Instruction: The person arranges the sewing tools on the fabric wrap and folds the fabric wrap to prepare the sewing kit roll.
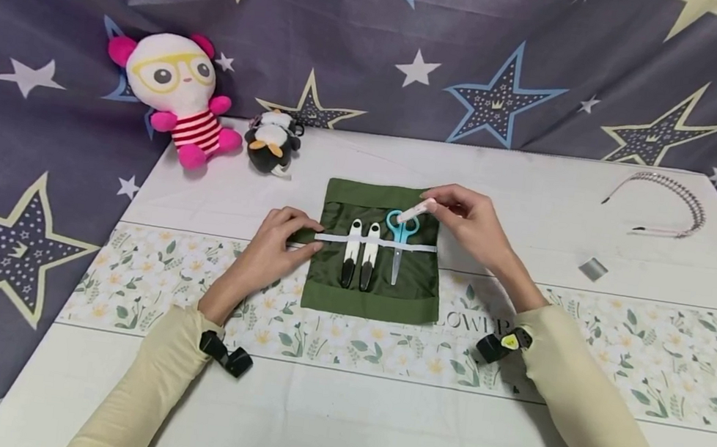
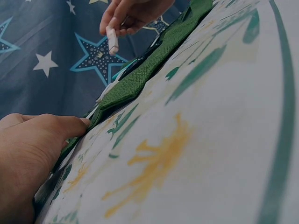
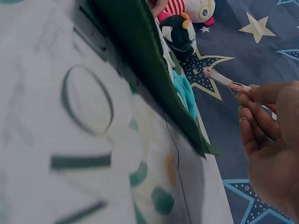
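Observation:
A green cloth organizer (image 1: 371, 304) lies unfolded on the table, with a white elastic band (image 1: 330, 237) across it. Tucked under the band are two white tools with black tips (image 1: 351, 252) (image 1: 369, 256), their kind unclear, and a pair of scissors (image 1: 401, 234) with light blue handles. At the organizer's left edge my left hand (image 1: 272, 247) pinches the green fabric between thumb and fingers. Over the scissors' handles, my right hand (image 1: 474, 222) holds a small slim white-and-pink stick-like item (image 3: 227, 80) by one end, raised off the cloth. Its exact kind cannot be made out.
Behind on the left sit a pink-and-white plush toy (image 1: 195, 127) and a penguin plush (image 1: 271, 143). To the right lie a headband (image 1: 695, 206) and a small grey square (image 1: 593, 269). A floral strip (image 1: 194, 271) crosses the table; a starry curtain (image 1: 378, 49) hangs behind.

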The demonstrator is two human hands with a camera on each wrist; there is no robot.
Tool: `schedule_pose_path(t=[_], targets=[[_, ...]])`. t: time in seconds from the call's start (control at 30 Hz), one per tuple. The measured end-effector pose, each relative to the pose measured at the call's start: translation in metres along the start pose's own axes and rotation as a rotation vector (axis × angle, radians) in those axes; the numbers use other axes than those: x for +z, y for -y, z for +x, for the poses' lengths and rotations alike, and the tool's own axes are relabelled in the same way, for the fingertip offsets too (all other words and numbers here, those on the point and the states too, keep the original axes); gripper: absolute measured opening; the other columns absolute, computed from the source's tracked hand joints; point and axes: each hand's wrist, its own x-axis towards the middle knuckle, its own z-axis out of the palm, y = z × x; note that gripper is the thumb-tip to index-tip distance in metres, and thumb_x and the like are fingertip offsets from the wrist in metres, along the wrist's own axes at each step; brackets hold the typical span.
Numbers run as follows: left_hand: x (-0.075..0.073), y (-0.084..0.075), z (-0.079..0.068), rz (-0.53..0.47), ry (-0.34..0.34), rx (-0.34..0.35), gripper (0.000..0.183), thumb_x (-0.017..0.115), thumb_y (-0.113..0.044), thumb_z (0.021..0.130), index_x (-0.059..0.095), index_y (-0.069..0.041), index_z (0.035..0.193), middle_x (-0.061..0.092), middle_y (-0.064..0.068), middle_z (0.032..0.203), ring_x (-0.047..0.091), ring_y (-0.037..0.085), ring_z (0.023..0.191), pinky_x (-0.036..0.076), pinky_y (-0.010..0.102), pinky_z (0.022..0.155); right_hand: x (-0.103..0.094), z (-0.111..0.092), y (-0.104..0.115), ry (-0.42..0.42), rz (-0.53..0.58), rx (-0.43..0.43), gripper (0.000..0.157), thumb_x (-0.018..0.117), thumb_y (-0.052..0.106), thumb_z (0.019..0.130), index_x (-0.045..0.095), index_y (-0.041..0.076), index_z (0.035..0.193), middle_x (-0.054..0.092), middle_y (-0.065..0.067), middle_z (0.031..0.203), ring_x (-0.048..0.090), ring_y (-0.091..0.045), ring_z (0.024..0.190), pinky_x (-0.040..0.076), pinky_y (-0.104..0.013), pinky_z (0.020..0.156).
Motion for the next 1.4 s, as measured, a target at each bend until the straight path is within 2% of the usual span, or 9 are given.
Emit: schedule_pose_path(t=[0.07,0.3,0.63,0.87,1.1,1.4], targets=[[0.000,0.000,0.000,-0.001,0.001,0.002,0.030,0.072,-0.026,0.100,0.071,-0.012,0.127,0.055,0.008,0.128,0.044,0.029,0.122,0.040,0.054,0.099,0.003,0.003,0.001,0.011,-0.001,0.007,0.020,0.064,0.004,0.103,0.072,-0.007,0.118,0.070,-0.024,0.103,0.055,-0.030,0.077,0.041,-0.025,0.066],[0.000,0.000,0.001,-0.003,0.000,0.006,0.030,0.073,-0.026,0.100,0.071,-0.012,0.127,0.056,0.007,0.128,0.044,0.029,0.123,0.039,0.054,0.100,0.013,0.014,0.005,0.035,0.006,0.035,0.022,0.064,0.006,0.104,0.070,-0.008,0.119,0.071,-0.017,0.105,0.061,-0.040,0.089,0.049,-0.028,0.073],[0.000,0.001,0.002,-0.004,-0.002,0.002,0.030,0.073,-0.026,0.100,0.071,-0.012,0.126,0.055,0.007,0.128,0.044,0.029,0.123,0.039,0.054,0.101,0.024,0.027,0.015,0.096,0.025,0.034,0.022,0.063,0.008,0.104,0.071,-0.006,0.119,0.069,-0.024,0.103,0.054,-0.039,0.079,0.044,-0.028,0.066],[0.000,0.001,0.001,-0.004,0.002,-0.002,0.031,0.073,-0.026,0.100,0.071,-0.012,0.127,0.055,0.007,0.128,0.044,0.029,0.123,0.040,0.054,0.101,0.032,0.034,0.020,0.133,0.031,0.019,0.022,0.061,0.006,0.105,0.070,-0.008,0.120,0.068,-0.022,0.098,0.055,-0.042,0.080,0.045,-0.030,0.067],[0.000,0.000,0.000,-0.006,-0.001,-0.002,0.030,0.073,-0.026,0.100,0.072,-0.012,0.126,0.055,0.008,0.129,0.044,0.029,0.122,0.040,0.054,0.099,0.042,0.040,0.023,0.158,0.015,-0.012,0.022,0.059,0.005,0.106,0.069,-0.007,0.121,0.068,-0.023,0.103,0.054,-0.045,0.082,0.044,-0.032,0.069],[0.000,-0.001,0.001,0.001,-0.006,0.005,0.029,0.073,-0.025,0.099,0.072,-0.012,0.126,0.056,0.008,0.127,0.045,0.029,0.120,0.040,0.053,0.098,0.056,0.048,0.024,0.185,0.002,0.011,0.024,0.060,0.008,0.106,0.069,-0.005,0.123,0.070,-0.017,0.104,0.056,-0.044,0.083,0.044,-0.034,0.070]])
